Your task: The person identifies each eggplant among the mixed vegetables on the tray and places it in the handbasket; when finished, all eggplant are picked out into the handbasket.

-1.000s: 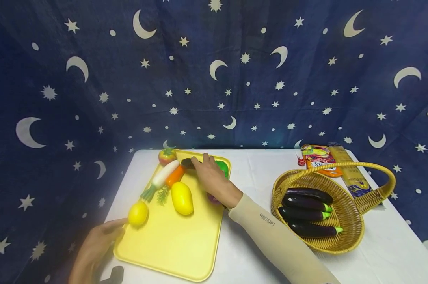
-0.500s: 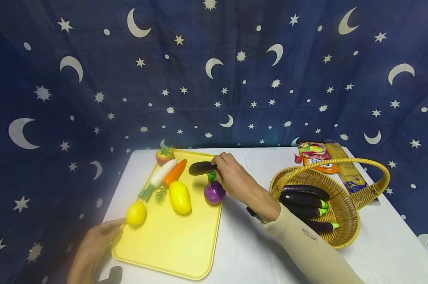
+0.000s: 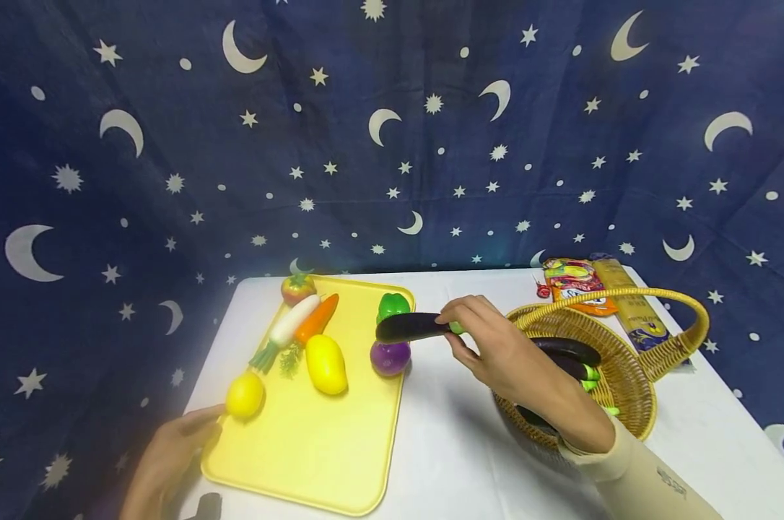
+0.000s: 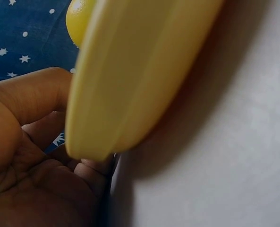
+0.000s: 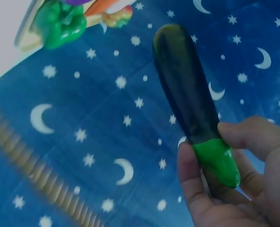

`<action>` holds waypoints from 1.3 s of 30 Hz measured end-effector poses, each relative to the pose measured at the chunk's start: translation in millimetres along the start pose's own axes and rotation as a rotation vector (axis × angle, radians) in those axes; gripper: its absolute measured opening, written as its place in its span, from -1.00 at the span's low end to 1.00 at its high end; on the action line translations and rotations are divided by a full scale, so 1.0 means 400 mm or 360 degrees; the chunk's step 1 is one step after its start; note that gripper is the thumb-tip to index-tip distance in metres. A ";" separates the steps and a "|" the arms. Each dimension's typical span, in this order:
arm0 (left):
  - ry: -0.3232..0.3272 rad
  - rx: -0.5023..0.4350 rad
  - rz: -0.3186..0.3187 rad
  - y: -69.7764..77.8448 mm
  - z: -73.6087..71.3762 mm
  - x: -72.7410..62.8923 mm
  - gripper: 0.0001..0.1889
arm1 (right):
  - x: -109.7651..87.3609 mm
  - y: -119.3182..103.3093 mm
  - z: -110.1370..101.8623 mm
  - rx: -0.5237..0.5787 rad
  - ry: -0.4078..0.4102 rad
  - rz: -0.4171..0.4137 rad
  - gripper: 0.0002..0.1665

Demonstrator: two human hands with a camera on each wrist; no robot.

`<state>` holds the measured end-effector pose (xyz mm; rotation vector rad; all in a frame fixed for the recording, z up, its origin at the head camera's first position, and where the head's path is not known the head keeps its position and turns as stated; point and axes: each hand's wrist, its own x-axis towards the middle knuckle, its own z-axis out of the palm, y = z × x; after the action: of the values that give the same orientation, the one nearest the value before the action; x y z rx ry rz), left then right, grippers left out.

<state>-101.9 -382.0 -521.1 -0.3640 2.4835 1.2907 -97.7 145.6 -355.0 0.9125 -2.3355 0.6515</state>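
Note:
My right hand point(image 3: 496, 347) pinches an eggplant point(image 3: 410, 327) by its green stem end. It holds it level above the table, between the tray and the basket; in the right wrist view the dark eggplant point(image 5: 184, 85) points away from the fingers. My left hand point(image 3: 174, 448) grips the left edge of the yellow tray point(image 3: 301, 462), and in the left wrist view the thumb and fingers lie on either side of its rim point(image 4: 125, 80). On the tray are a lemon point(image 3: 245, 395), mango point(image 3: 327, 365), white radish point(image 3: 294, 323), carrot point(image 3: 317, 318), purple onion-like ball point(image 3: 390, 358), and green pepper point(image 3: 393, 305).
A wicker basket point(image 3: 632, 368) with a tall handle stands at the right, with several eggplants point(image 3: 567, 350) inside, partly hidden by my right arm. Behind it lie an orange-red packet point(image 3: 583, 289) and a pasta bag point(image 3: 639, 310). A red-yellow fruit point(image 3: 297, 289) sits at the tray's far left corner.
My right hand has lifted the eggplant off the far part of the tray and carried it right toward the basket. The left hand stays at the tray's edge.

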 end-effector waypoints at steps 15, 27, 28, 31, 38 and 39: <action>0.0014 0.0078 0.0027 0.017 0.001 -0.004 -0.38 | -0.244 0.042 -0.244 -0.0064 0.0086 0.0400 -0.23; 0.0030 0.0022 -0.0024 0.022 0.014 0.000 -0.38 | -0.396 0.170 -0.373 -0.0164 0.0110 0.0597 -0.42; 0.0029 0.0024 -0.0026 0.023 0.012 -0.003 -0.39 | -0.402 0.186 -0.375 -0.0208 0.0074 0.0623 -0.37; 0.0044 0.0038 -0.0018 0.022 0.007 -0.008 -0.39 | -0.415 0.232 -0.368 -0.0361 -0.0072 0.0727 -0.34; 0.0041 -0.0017 -0.0063 0.009 0.011 -0.002 -0.37 | -0.416 0.291 -0.307 -0.0303 -0.0227 0.0766 -0.45; 0.0044 -0.0024 -0.0064 0.008 0.013 -0.001 -0.38 | -0.416 0.296 -0.299 -0.0281 -0.0247 0.0762 -0.46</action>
<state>-101.7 -376.0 -521.4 -0.4356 2.4771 1.2981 -42.6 371.2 -400.9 0.3314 -2.7276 0.5578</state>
